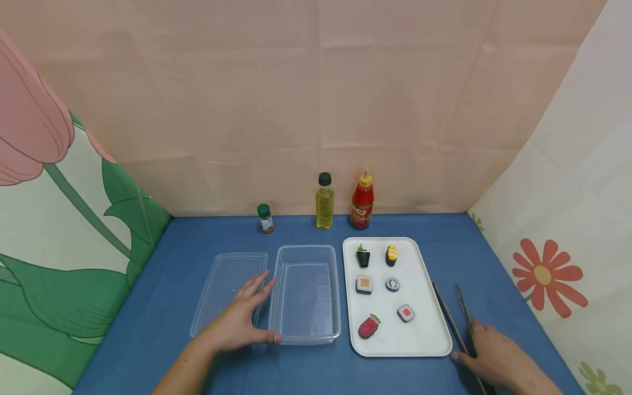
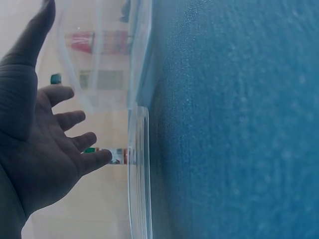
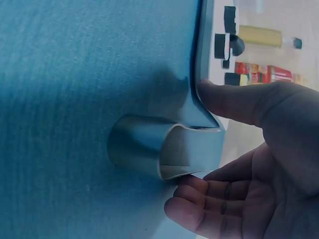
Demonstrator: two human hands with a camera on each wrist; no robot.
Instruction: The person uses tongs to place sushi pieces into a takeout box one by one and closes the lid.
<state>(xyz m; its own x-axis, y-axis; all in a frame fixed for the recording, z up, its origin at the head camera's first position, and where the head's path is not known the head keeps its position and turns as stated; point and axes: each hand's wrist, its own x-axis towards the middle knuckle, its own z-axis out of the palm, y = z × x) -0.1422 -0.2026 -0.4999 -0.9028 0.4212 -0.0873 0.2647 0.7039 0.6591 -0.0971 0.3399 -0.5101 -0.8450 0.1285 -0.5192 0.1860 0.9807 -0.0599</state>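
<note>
Small jar (image 1: 265, 219), yellow bottle (image 1: 324, 204), red bottle (image 1: 362, 203) near back wall (image 1: 222, 88) — red flower (image 1: 542, 275) on right wall (image 1: 582, 164)

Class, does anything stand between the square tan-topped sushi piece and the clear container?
Nothing loose lies between the sushi piece and the clear container; only the raised edges of the white tray and container cross that path.

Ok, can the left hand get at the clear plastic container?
Probably yes: the left hand is open right beside the clear plastic container, at its left side, and nothing visible stands between them.
</note>
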